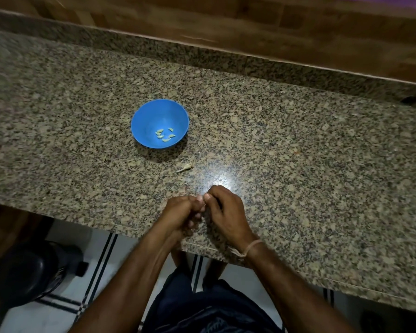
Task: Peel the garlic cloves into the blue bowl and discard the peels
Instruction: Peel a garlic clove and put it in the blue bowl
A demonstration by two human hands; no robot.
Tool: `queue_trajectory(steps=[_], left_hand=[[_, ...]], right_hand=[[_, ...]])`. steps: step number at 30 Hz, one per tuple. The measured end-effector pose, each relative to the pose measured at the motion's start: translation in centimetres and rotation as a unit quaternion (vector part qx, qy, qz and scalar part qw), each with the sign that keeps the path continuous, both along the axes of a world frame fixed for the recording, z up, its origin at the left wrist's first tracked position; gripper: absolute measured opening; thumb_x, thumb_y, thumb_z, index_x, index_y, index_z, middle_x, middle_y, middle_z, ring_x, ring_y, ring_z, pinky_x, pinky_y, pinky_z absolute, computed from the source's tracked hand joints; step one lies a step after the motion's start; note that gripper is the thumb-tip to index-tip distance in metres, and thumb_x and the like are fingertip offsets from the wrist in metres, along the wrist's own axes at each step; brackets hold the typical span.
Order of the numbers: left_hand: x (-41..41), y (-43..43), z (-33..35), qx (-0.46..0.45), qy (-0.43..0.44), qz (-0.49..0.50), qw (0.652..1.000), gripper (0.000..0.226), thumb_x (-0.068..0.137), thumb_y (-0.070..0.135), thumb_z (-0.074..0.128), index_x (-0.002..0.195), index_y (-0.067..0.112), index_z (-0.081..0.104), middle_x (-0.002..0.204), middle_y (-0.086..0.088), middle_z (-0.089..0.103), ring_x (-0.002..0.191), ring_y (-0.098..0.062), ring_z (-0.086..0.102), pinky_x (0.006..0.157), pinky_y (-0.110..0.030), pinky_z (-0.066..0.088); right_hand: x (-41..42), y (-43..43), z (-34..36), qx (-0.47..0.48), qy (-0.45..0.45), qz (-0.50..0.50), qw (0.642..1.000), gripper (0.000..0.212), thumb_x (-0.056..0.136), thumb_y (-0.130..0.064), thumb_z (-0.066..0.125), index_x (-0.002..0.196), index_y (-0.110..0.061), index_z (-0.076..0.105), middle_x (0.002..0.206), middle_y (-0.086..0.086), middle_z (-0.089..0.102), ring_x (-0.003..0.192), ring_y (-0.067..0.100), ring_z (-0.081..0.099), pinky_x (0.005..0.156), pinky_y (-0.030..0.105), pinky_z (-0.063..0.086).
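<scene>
The table [298, 164] fills the view, a speckled granite slab, polished enough to throw back a bright glare near the front edge. On it, left of centre, sits the blue bowl [154, 111] — smooth, round, plastic by the look of it. At the near edge, well apart from the bowl, the left hand [180, 212] and right hand [226, 207] are together with fingers curled, thumb tips meeting, clamped on something tiny. Only a pale sliver shows, so I judge it a garlic clove [204, 205] mid-peel. At the bottom of the bowl lie about six peeled cloves [165, 135], small, pale and crescent-shaped, so a fair share looks done. Between bowl and hands lies a dry, papery scrap [185, 168] of stem or peel — that clearing-up isn't done. No heap of unpeeled garlic shows on the table, so this may be among the last.
</scene>
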State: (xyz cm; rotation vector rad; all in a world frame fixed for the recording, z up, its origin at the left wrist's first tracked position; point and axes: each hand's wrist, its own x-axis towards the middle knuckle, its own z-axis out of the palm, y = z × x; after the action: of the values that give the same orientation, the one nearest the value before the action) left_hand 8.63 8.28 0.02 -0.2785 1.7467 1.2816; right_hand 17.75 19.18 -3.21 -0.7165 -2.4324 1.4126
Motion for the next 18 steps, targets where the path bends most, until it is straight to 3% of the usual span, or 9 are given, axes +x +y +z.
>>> queue_trajectory(steps=[2, 5, 7, 10, 12, 14, 15, 16, 18], left_hand=[[0.4, 0.0, -0.6, -0.009, 0.108, -0.014, 0.994, 0.026, 0.097, 0.018, 0.069, 0.071, 0.014, 0.066, 0.071, -0.003, 0.067, 0.062, -0.018, 0.057, 0.059, -0.025, 0.042], [1.1, -0.3, -0.6, -0.076, 0.376, -0.093, 0.919, 0.017, 0.093, 0.019, 0.071, 0.076, 0.017, 0.067, 0.071, 0.007, 0.068, 0.068, -0.009, 0.063, 0.060, -0.021, 0.044], [1.0, -0.2, -0.7, -0.060, 0.336, -0.079, 0.937, 0.021, 0.094, 0.019, 0.070, 0.075, 0.013, 0.065, 0.069, 0.004, 0.066, 0.060, -0.008, 0.058, 0.055, -0.019, 0.042], [0.5, 0.1, -0.6, 0.007, 0.071, -0.009, 0.997, 0.030, 0.098, 0.017, 0.067, 0.069, 0.012, 0.064, 0.067, -0.006, 0.061, 0.052, -0.013, 0.051, 0.050, -0.022, 0.040], [0.9, 0.0, -0.6, -0.026, 0.220, -0.064, 0.973, 0.029, 0.096, 0.017, 0.068, 0.067, 0.017, 0.062, 0.065, 0.001, 0.063, 0.056, -0.010, 0.054, 0.052, -0.018, 0.041], [1.2, -0.3, -0.7, -0.057, 0.422, -0.123, 0.896, 0.024, 0.093, 0.014, 0.067, 0.070, 0.017, 0.059, 0.063, 0.005, 0.060, 0.058, -0.008, 0.053, 0.051, -0.016, 0.036], [1.4, -0.4, -0.7, -0.058, 0.445, -0.134, 0.883, 0.022, 0.092, 0.013, 0.067, 0.071, 0.015, 0.058, 0.063, 0.004, 0.059, 0.059, -0.010, 0.053, 0.052, -0.018, 0.035], [1.5, -0.3, -0.8, -0.055, 0.424, -0.130, 0.894, 0.022, 0.092, 0.014, 0.067, 0.072, 0.013, 0.059, 0.063, 0.003, 0.060, 0.058, -0.009, 0.053, 0.051, -0.018, 0.036], [0.8, 0.1, -1.4, -0.032, 0.245, -0.079, 0.966, 0.025, 0.095, 0.016, 0.068, 0.072, 0.009, 0.061, 0.061, 0.000, 0.059, 0.051, -0.006, 0.050, 0.049, -0.019, 0.039]], right_hand=[[-0.3, 0.1, 0.1, -0.096, -0.026, 0.005, 0.995, 0.031, 0.105, -0.017, 0.057, 0.075, -0.012, 0.056, 0.068, 0.002, 0.054, 0.064, 0.011, 0.046, 0.060, 0.024, 0.035], [-0.8, 0.3, 1.0, -0.374, -0.109, -0.046, 0.920, 0.032, 0.106, -0.020, 0.056, 0.074, -0.018, 0.059, 0.064, -0.004, 0.052, 0.063, 0.011, 0.044, 0.059, 0.026, 0.036], [-0.6, -0.2, 0.9, -0.271, -0.064, -0.033, 0.960, 0.033, 0.106, -0.021, 0.057, 0.073, -0.018, 0.057, 0.065, -0.007, 0.052, 0.063, 0.008, 0.044, 0.060, 0.021, 0.036], [0.3, -0.1, 0.4, 0.009, -0.045, -0.009, 0.999, 0.032, 0.105, -0.016, 0.058, 0.073, -0.013, 0.055, 0.064, -0.009, 0.049, 0.060, 0.003, 0.041, 0.055, 0.017, 0.031], [0.1, 0.0, 0.2, -0.033, -0.068, 0.006, 0.997, 0.034, 0.105, -0.018, 0.057, 0.071, -0.015, 0.056, 0.062, -0.008, 0.049, 0.056, 0.004, 0.041, 0.053, 0.019, 0.031], [-0.6, 0.2, 0.4, -0.260, -0.146, -0.031, 0.954, 0.032, 0.104, -0.018, 0.052, 0.073, -0.016, 0.056, 0.061, -0.004, 0.044, 0.053, 0.009, 0.036, 0.051, 0.023, 0.028], [-0.8, 0.2, 0.6, -0.351, -0.171, -0.057, 0.919, 0.032, 0.105, -0.018, 0.051, 0.073, -0.016, 0.056, 0.061, -0.003, 0.042, 0.052, 0.009, 0.034, 0.051, 0.024, 0.026], [-0.8, 0.1, 0.6, -0.336, -0.163, -0.060, 0.926, 0.032, 0.105, -0.018, 0.051, 0.073, -0.017, 0.055, 0.061, -0.004, 0.043, 0.052, 0.008, 0.035, 0.051, 0.023, 0.027], [-0.4, -0.3, 0.2, -0.253, -0.091, -0.082, 0.960, 0.036, 0.105, -0.019, 0.055, 0.070, -0.022, 0.052, 0.062, -0.010, 0.045, 0.055, 0.003, 0.038, 0.055, 0.023, 0.030]])
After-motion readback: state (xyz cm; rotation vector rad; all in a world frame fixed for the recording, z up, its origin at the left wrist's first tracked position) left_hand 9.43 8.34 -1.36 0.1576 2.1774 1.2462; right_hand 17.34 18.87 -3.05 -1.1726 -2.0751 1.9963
